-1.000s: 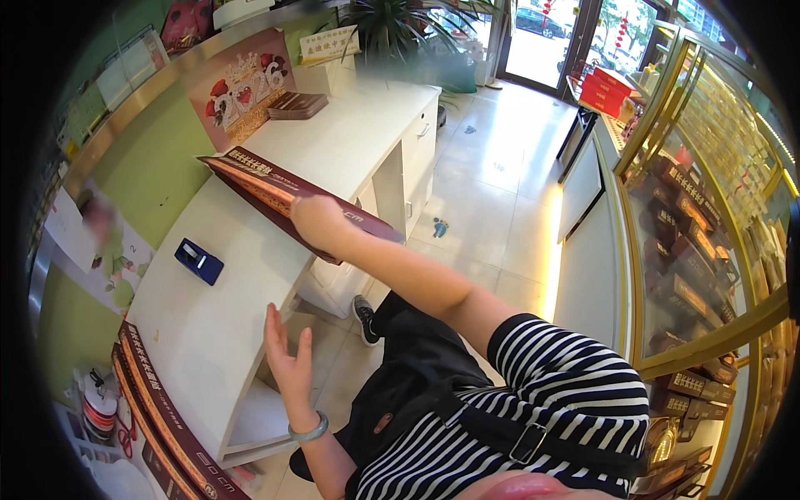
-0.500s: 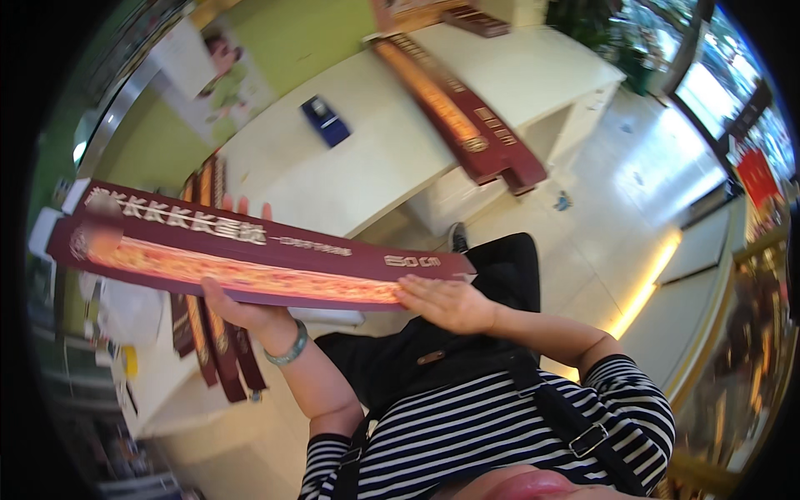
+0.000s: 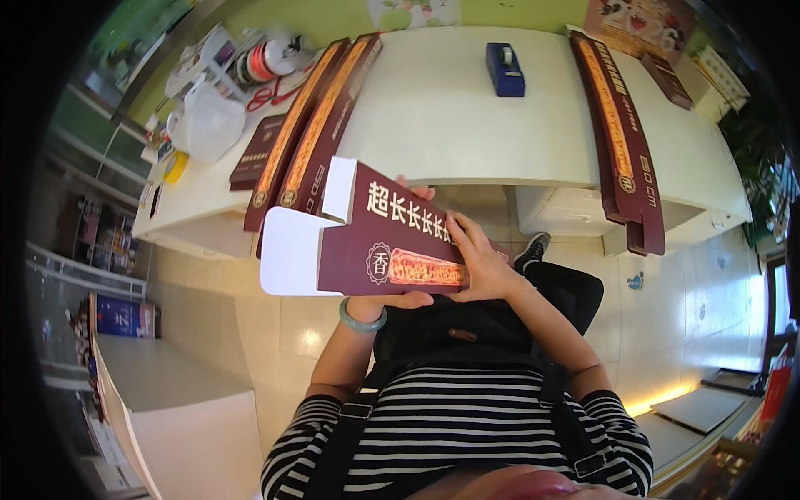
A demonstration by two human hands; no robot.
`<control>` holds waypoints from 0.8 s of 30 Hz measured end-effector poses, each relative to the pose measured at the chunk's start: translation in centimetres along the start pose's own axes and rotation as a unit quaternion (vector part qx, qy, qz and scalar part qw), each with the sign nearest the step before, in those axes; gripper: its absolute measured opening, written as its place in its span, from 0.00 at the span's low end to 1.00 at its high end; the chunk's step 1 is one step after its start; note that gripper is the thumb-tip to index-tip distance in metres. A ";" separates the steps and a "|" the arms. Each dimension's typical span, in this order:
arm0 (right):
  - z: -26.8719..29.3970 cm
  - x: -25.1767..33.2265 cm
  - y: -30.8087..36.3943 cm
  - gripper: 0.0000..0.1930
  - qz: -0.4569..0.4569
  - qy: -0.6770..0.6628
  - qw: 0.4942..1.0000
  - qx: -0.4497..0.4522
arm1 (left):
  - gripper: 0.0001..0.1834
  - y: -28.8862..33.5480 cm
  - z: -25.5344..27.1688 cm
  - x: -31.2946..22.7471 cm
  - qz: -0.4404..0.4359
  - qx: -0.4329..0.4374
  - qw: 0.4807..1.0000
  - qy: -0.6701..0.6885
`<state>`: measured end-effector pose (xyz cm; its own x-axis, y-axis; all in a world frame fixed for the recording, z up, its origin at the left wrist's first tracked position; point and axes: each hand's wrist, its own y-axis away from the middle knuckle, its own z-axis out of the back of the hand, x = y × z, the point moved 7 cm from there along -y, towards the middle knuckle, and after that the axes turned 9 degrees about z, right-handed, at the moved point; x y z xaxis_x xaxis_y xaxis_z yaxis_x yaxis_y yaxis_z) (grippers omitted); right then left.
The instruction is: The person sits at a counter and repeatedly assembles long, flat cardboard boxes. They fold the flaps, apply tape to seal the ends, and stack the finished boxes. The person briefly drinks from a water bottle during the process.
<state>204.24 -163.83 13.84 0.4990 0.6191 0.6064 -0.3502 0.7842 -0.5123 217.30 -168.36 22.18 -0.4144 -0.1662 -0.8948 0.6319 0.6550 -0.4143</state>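
A long maroon cardboard box (image 3: 350,250) with a picture of a filled pastry stick is held in front of my waist. Its left end is open, with white flaps (image 3: 292,250) sticking out toward the left; the far end is foreshortened and mostly hidden. My left hand (image 3: 404,302) grips it from behind and below, the thumb along the lower edge and fingertips showing over the upper edge. My right hand (image 3: 483,262) lies across the printed face, its fingers and thumb holding the box farther along. A green bangle circles my left wrist.
The white table holds a blue tape dispenser (image 3: 505,71), two similar long boxes (image 3: 321,125) on the left and another (image 3: 612,125) on the right. Red scissors (image 3: 265,98), a white plastic bag (image 3: 208,121) and yellow tape (image 3: 175,167) sit at the left. A grey-topped counter (image 3: 192,367) stands lower left.
The view has turned to the left. The box has swung so its flapped end points closer to me, and my right hand has moved along its face toward that end.
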 end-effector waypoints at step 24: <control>2.0 -1.6 3.0 0.47 -0.053 0.070 0.988 -0.129 | 0.40 -1.6 5.8 -9.2 -0.178 -0.172 0.967 0.063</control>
<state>200.80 -162.42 12.59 0.6331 0.5084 0.5837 -0.0865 0.7958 -0.5993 223.93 -172.18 30.10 -0.6557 -0.3500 -0.6690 0.1885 0.7821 -0.5940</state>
